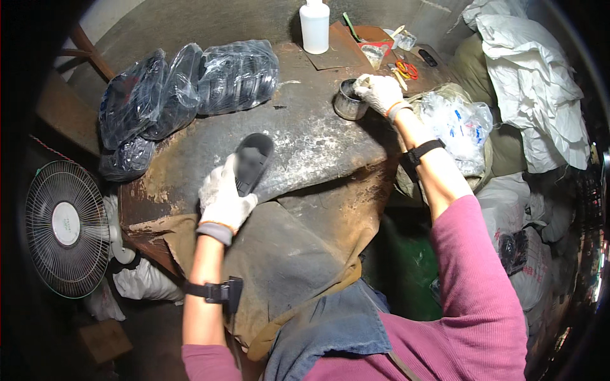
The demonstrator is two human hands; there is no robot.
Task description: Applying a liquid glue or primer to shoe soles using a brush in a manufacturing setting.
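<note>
Nearest the person, a worn dark apron (286, 267) lay over the lap, running up to the edge of the stained, glue-crusted desk (318, 146). The left hand (222, 197), in a white knit glove, was closed around the heel end of a dark grey rubber shoe sole (253, 162), holding it flat against the desk near its front edge, toe pointing away. Farther off, the gloved right hand (380, 93) had its grip curled over the rim of a small round metal tin (349, 100) standing on the desk; what the fingers pinched, if anything, could not be made out. To the left lay clear plastic bags of black soles (190, 89), and at the far edge stood a white plastic bottle (314, 25)
</note>
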